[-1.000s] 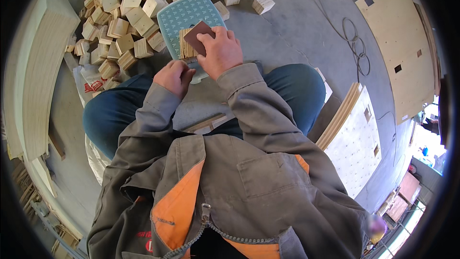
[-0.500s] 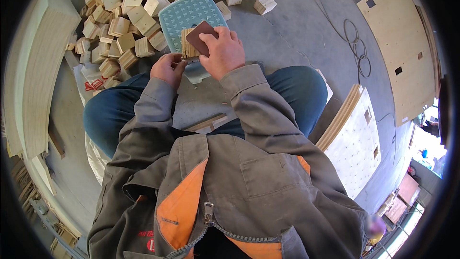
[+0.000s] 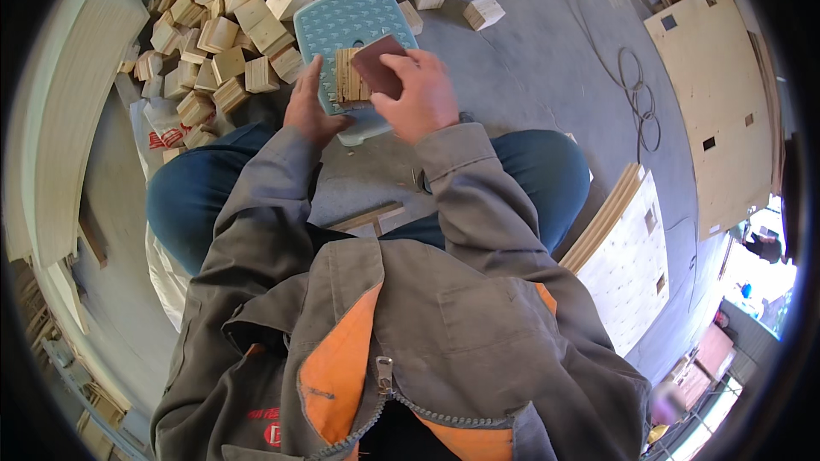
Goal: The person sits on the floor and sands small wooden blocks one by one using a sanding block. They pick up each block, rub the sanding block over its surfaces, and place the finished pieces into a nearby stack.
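A small layered plywood block [image 3: 345,75] rests on a light-blue plastic stool [image 3: 350,13] with a bumpy top, between my knees. My right hand [image 3: 427,101] is closed on a flat, reddish-brown rectangular piece of sandpaper [image 3: 377,67], which lies tilted over the right part of the block and hides it there. Left of the block is my left hand [image 3: 313,111], its fingers stretched out and holding nothing. Its thumb points toward the block's near edge.
A big heap of plywood blocks [image 3: 248,30] covers the floor at the far left, with a few loose blocks [image 3: 484,13] to its right. Holed plywood panels [image 3: 628,248] stand on the right near a coiled cable [image 3: 636,90]. A tall plywood stack [image 3: 64,119] rises at the left.
My left hand has let go of the block's near left edge and straightened its fingers beside it. My right hand still has the sandpaper on the block. The whole view has shifted slightly.
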A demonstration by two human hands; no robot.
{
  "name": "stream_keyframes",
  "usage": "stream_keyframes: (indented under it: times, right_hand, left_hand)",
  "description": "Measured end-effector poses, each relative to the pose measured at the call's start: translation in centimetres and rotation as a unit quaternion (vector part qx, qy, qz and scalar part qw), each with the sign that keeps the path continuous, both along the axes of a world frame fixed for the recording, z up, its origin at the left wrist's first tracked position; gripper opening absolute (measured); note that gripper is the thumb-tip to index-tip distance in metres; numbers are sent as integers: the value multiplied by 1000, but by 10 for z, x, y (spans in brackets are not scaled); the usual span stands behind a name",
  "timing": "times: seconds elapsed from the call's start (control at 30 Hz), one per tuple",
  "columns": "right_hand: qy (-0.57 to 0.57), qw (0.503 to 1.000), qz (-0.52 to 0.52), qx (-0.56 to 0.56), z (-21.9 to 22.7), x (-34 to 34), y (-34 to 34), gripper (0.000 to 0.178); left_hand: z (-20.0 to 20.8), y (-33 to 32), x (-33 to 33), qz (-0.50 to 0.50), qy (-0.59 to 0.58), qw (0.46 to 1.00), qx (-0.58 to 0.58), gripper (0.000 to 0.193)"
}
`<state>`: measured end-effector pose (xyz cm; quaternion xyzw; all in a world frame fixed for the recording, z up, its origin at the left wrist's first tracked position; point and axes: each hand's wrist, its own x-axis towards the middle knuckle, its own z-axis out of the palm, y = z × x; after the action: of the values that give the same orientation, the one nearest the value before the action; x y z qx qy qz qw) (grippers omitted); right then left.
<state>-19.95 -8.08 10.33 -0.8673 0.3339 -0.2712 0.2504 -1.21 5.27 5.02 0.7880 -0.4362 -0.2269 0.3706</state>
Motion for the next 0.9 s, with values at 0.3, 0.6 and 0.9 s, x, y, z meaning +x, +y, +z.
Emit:
stream_keyframes:
  times: [0.3,0.6,0.9]
  right_hand:
    - [4,999,-6,-37,6,-37,-13,66]
    - [80,989,88,-86,18,-15,39,67]
    - [95,984,75,-129,-1,23,21,59]
  left_hand:
    - [-21,-24,9,-53,95,991,-77,130]
    - [-40,-35,-5,23,-1,988,-151,107]
    - [-44,-35,-6,22,22,987,-155,106]
